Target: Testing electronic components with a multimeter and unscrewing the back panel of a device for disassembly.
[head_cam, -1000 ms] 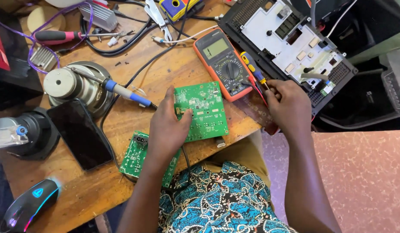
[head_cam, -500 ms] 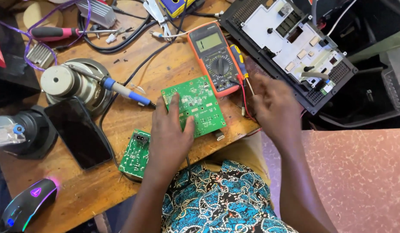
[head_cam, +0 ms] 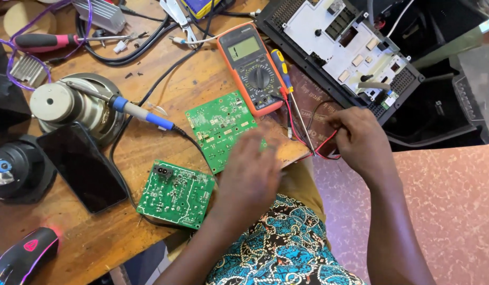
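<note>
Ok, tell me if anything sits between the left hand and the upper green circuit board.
Nothing visible does. The left hand is blurred and hovers over the lower right corner of the upper green circuit board, with no tool or cable between them. The multimeter lies just beyond the board's far edge, and the soldering iron to its left.

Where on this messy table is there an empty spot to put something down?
Bare wood shows at the near edge, between the computer mouse and the smaller green circuit board. Another patch lies between the soldering iron and the multimeter, crossed by a black cable. The back is crowded with tools and wires, and the left hand covers part of the bigger green circuit board.
</note>
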